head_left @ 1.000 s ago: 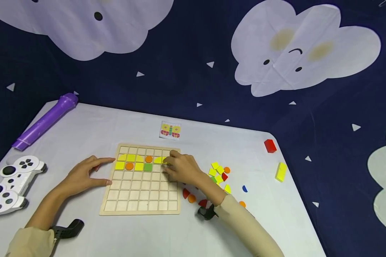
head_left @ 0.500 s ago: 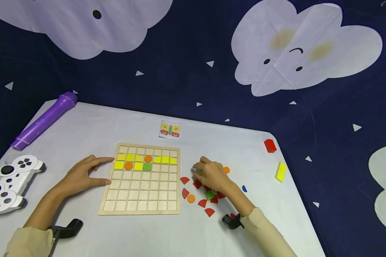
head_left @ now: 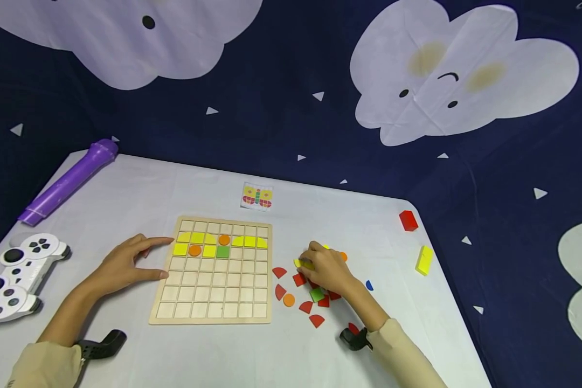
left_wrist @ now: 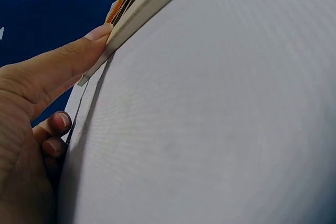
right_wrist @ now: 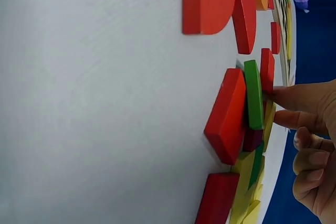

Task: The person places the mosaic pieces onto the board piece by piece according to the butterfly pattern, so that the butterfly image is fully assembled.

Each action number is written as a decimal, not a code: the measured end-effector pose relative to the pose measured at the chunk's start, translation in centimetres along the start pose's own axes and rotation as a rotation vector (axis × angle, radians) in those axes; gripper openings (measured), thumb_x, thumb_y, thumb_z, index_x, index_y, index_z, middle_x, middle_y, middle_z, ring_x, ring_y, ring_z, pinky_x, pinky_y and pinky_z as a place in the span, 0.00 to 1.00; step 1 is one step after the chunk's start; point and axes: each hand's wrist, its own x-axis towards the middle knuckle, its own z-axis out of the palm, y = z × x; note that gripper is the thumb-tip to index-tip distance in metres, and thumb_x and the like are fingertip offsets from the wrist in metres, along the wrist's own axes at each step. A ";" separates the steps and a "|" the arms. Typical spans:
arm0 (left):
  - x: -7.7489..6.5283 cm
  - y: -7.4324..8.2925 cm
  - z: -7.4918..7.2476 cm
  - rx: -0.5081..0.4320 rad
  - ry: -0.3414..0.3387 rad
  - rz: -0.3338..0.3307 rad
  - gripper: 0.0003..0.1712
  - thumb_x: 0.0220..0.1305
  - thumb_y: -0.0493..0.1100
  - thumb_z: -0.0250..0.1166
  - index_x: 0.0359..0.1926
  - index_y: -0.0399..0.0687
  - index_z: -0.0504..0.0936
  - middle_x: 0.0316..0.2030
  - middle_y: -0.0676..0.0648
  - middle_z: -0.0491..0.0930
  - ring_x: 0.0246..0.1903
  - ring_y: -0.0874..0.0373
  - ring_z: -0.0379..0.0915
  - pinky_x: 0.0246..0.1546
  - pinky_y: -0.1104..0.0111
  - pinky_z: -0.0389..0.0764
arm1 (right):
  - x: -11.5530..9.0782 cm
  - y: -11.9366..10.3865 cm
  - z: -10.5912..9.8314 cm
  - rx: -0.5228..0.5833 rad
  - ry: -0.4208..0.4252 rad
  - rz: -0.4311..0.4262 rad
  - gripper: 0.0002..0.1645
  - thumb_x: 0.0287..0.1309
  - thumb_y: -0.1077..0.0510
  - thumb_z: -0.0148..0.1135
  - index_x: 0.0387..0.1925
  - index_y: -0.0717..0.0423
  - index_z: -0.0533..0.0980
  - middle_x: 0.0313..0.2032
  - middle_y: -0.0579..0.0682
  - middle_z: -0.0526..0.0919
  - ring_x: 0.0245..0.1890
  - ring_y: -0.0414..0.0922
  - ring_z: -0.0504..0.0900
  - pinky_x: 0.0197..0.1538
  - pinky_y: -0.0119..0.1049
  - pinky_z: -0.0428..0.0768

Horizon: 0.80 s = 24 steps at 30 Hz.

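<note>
My left hand (head_left: 121, 264) rests at the left edge of a wooden grid board (head_left: 199, 310), index finger and thumb spread and their tips touching its rim. In the left wrist view the thumb (left_wrist: 79, 59) lies against the board's side. Yellow pieces, orange circles and one green square (head_left: 222, 251) fill cells in the board's upper rows. To the right of the board, my right hand (head_left: 327, 267) reaches into a pile of loose pieces. Its thumb and index finger pinch a yellow piece (head_left: 298, 263), partly hidden by the fingers.
Red quarter-round pieces (head_left: 317, 321) and an orange circle (head_left: 288, 300) lie around the pile. A butterfly pattern card (head_left: 257, 196) is behind the board. At left are a white game controller (head_left: 21, 277) and a purple microphone (head_left: 70, 180); a red block (head_left: 408, 221) and yellow block (head_left: 424, 260) sit at right.
My right hand has left the board's upper right, where yellow pieces now show, and moved right to the loose pile, taking hold of a yellow piece. The left hand has stayed in place.
</note>
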 end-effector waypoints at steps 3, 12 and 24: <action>0.0 0.0 -0.1 0.002 -0.004 -0.011 0.43 0.45 0.53 0.80 0.63 0.48 0.78 0.29 0.51 0.60 0.31 0.62 0.55 0.31 0.66 0.57 | 0.1 0.1 0.1 -0.001 0.008 -0.011 0.14 0.54 0.53 0.73 0.38 0.58 0.85 0.32 0.47 0.76 0.22 0.36 0.71 0.26 0.26 0.68; 0.1 0.0 -0.1 0.002 -0.020 -0.019 0.43 0.45 0.54 0.80 0.63 0.48 0.77 0.30 0.51 0.60 0.32 0.60 0.56 0.32 0.66 0.58 | -0.4 0.3 0.1 -0.028 -0.003 0.030 0.17 0.52 0.49 0.74 0.38 0.56 0.85 0.35 0.47 0.77 0.22 0.34 0.69 0.26 0.27 0.69; 0.1 -0.1 0.1 0.003 0.002 -0.003 0.42 0.44 0.53 0.80 0.62 0.48 0.78 0.29 0.52 0.59 0.31 0.62 0.55 0.30 0.66 0.57 | -0.7 0.6 0.2 -0.011 0.018 0.006 0.17 0.53 0.51 0.73 0.40 0.58 0.85 0.35 0.48 0.76 0.21 0.36 0.69 0.25 0.26 0.69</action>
